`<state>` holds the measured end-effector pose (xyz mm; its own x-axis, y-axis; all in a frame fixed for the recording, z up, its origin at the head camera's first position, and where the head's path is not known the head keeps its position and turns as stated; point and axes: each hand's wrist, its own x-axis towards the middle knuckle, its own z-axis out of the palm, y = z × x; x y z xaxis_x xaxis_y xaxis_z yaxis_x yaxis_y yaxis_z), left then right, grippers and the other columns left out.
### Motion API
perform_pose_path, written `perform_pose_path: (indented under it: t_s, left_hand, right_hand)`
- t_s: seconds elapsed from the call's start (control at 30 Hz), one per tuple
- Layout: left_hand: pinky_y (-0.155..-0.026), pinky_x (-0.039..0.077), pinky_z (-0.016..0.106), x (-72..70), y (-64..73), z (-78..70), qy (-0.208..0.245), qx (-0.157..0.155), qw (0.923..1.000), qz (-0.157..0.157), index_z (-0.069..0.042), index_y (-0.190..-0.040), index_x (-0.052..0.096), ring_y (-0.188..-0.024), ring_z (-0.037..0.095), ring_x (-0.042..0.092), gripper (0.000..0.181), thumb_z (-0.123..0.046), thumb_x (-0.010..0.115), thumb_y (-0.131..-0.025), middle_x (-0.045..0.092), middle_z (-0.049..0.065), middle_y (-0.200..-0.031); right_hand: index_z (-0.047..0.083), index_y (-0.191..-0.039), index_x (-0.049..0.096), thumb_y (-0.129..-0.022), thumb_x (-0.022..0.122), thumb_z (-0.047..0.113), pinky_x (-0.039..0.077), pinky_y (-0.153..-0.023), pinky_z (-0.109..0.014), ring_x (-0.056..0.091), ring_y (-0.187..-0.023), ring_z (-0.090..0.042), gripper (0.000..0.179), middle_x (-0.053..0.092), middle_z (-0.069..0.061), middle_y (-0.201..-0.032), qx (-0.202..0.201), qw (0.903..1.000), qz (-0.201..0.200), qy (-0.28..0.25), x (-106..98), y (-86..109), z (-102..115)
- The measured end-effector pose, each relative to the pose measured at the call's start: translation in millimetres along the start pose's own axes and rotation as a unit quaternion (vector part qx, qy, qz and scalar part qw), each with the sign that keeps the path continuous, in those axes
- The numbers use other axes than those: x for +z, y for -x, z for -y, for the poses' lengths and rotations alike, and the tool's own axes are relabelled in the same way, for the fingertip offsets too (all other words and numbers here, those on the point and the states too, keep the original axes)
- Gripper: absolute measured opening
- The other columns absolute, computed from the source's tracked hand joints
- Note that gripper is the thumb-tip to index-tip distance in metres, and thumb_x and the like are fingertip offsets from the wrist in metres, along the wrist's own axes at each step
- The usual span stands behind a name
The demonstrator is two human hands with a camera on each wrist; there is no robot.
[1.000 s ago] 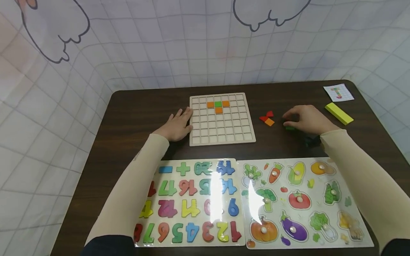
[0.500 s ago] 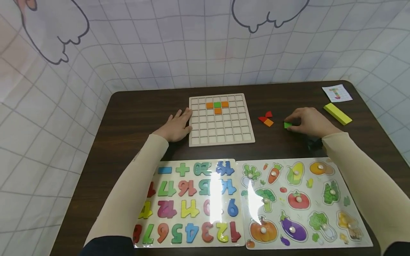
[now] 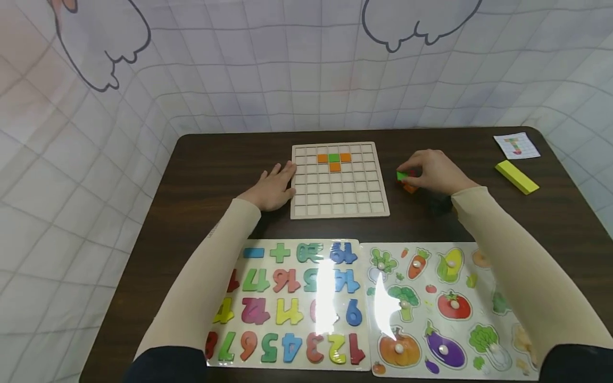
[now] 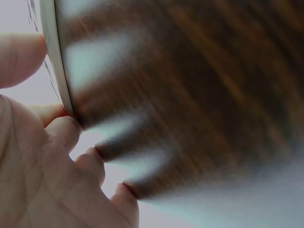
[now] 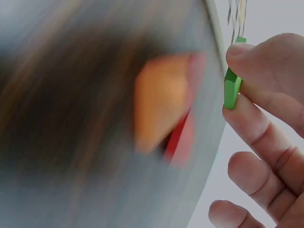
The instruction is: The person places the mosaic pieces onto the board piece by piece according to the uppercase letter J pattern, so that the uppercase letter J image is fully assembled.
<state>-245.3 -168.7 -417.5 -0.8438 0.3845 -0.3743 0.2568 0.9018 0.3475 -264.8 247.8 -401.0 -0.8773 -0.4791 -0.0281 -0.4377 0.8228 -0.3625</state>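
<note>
A pale wooden grid board (image 3: 339,191) lies on the dark table with several orange and green square tiles set near its top, a green tile (image 3: 333,158) between two orange ones and an orange tile (image 3: 334,167) below. My left hand (image 3: 270,189) rests at the board's left edge, fingers extended, thumb and fingertips touching its side. With thumb and finger my right hand (image 3: 438,173) pinches a green tile (image 5: 232,85), held right of the board. Beneath it in the right wrist view lie a blurred orange tile (image 5: 161,99) and red pieces (image 5: 183,140), partly hidden by the hand in the head view.
Two puzzle boards, one of numbers (image 3: 297,308) and one of vegetables (image 3: 431,303), lie along the near side under my forearms. At right are a yellow bar (image 3: 517,177) and a pattern card (image 3: 516,146). A white cloth with grid lines (image 3: 268,74) hangs behind the table.
My right hand has picked up the green tile and carried it left, over the orange and red pieces. The left hand stays at the board's edge. The head view has shifted slightly.
</note>
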Motion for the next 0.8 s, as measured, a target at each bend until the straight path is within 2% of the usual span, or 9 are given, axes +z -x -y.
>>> perform_pose_path:
  t_s: [0.13,0.27,0.37,0.47,0.6,0.8]
  left_hand:
    - [-0.133,-0.002,0.058,1.1,-1.1,-3.0,0.001,0.007,1.0000,0.003,-0.016,-0.169,-0.001,-0.165,0.033,-0.007,0.071,-0.038,0.036,-0.113,-0.007,0.004,-0.177]
    - [-0.133,-0.001,0.058,1.7,0.4,-3.9,0.001,0.005,1.0000,0.000,-0.016,-0.169,0.000,-0.165,0.032,-0.007,0.071,-0.038,0.037,-0.113,-0.006,0.003,-0.177]
    - [-0.133,-0.001,0.057,1.5,1.1,-3.9,0.002,0.002,1.0000,-0.003,-0.017,-0.169,0.000,-0.165,0.031,-0.006,0.071,-0.039,0.037,-0.113,-0.006,0.002,-0.177]
    - [-0.133,-0.001,0.057,1.1,1.2,-2.6,0.003,0.001,1.0000,-0.005,-0.017,-0.169,0.000,-0.165,0.031,-0.007,0.071,-0.040,0.037,-0.113,-0.006,0.002,-0.177]
    - [-0.133,-0.001,0.057,0.5,1.3,-0.5,0.006,0.002,1.0000,-0.002,-0.018,-0.169,-0.001,-0.165,0.031,-0.007,0.071,-0.040,0.037,-0.113,-0.006,0.001,-0.177]
    - [-0.133,-0.003,0.057,-1.3,2.4,2.1,0.013,0.002,0.9999,-0.001,-0.018,-0.169,-0.001,-0.165,0.030,-0.008,0.072,-0.040,0.037,-0.113,-0.007,0.001,-0.177]
  right_hand:
    - [0.006,-0.124,0.076,-0.094,0.077,0.018,0.045,-0.111,-0.061,0.062,-0.121,-0.039,0.032,0.071,-0.018,-0.126,0.000,0.9997,0.005,-0.023,10.4,-18.0,18.8]
    - [0.005,-0.122,0.077,-0.093,0.079,0.018,0.034,-0.122,-0.061,0.062,-0.124,-0.038,0.032,0.074,-0.017,-0.125,-0.005,0.9994,0.012,-0.032,20.3,-37.5,40.8]
    - [0.005,-0.119,0.079,-0.092,0.080,0.018,0.031,-0.125,-0.058,0.064,-0.123,-0.036,0.030,0.076,-0.016,-0.123,-0.013,0.9993,0.009,-0.035,26.5,-51.7,56.7]
    - [0.006,-0.115,0.081,-0.092,0.080,0.018,0.036,-0.122,-0.056,0.067,-0.120,-0.033,0.027,0.077,-0.014,-0.120,-0.022,0.9990,0.006,-0.038,32.8,-64.0,70.2]
    - [0.008,-0.115,0.081,-0.091,0.082,0.020,0.049,-0.112,-0.052,0.067,-0.117,-0.030,0.027,0.077,-0.011,-0.119,-0.029,0.9989,0.010,-0.034,41.2,-76.2,84.1]
    - [0.010,-0.114,0.082,-0.091,0.082,0.022,0.053,-0.102,-0.049,0.068,-0.110,-0.029,0.026,0.077,-0.009,-0.114,-0.056,0.9982,0.007,-0.021,49.4,-87.4,95.7]
